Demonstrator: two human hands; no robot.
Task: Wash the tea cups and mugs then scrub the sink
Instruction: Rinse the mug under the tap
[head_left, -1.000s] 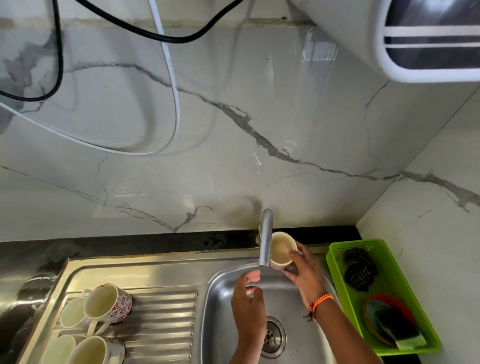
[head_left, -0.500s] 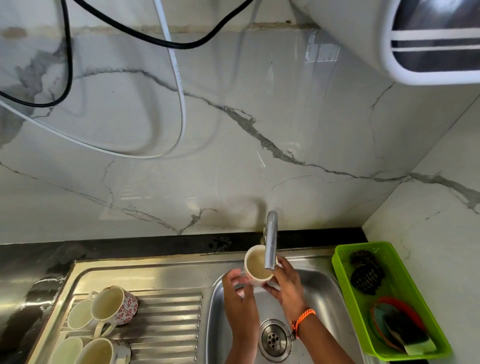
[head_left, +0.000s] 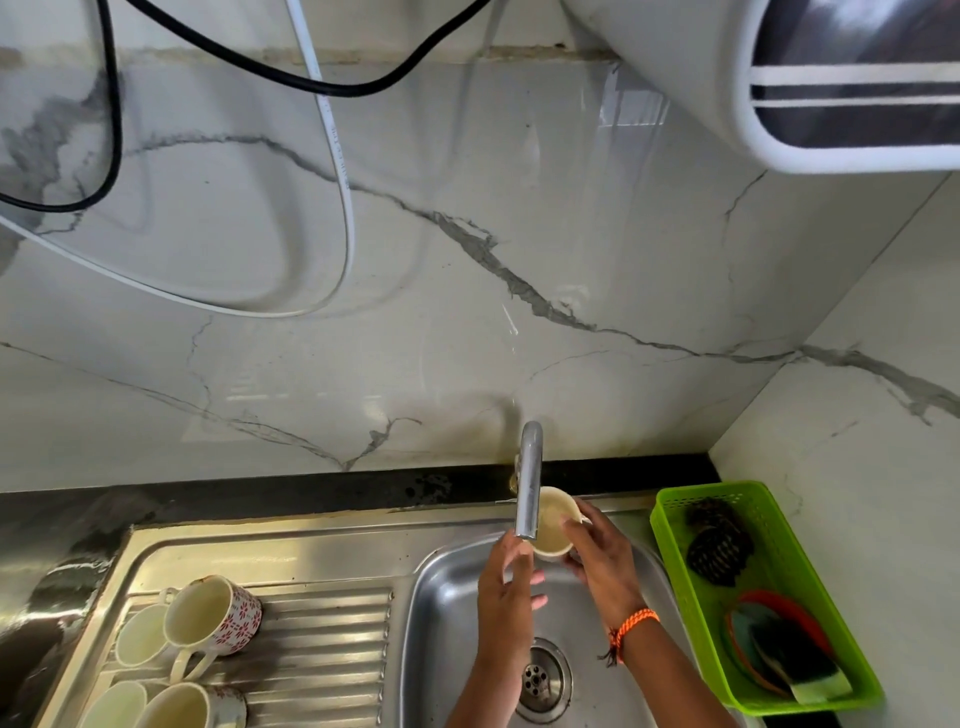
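The right hand (head_left: 605, 564) has its fingers (head_left: 574, 530) curled over the rim of a cream cup (head_left: 553, 522), gripping it just behind the tap spout (head_left: 529, 480), above the back edge of the sink (head_left: 447, 582). The left hand (head_left: 506, 597) sits under the spout with fingers mostly straight and holding nothing; whether water is running onto it I cannot tell.

The cup is held by its rim alone, close against the metal spout, so a wet slip would likely knock it on the spout or drop it into the steel bowl, and a chip seems the real danger. The left hand is near enough to steady it.

On the ribbed drainboard (head_left: 322, 639) to the left lie four more cups on their sides, one a red-patterned mug (head_left: 215, 613) resting against a plain cup (head_left: 140, 634); they touch one another and could roll if bumped. Right of the sink, on the counter, a green basket (head_left: 675, 525) holds a dark scrubber (head_left: 719, 545) and a sponge (head_left: 802, 670), handy for scrubbing. A black cable (head_left: 311, 83) and a white cable (head_left: 343, 171) hang on the marble wall above, well apart from the hands
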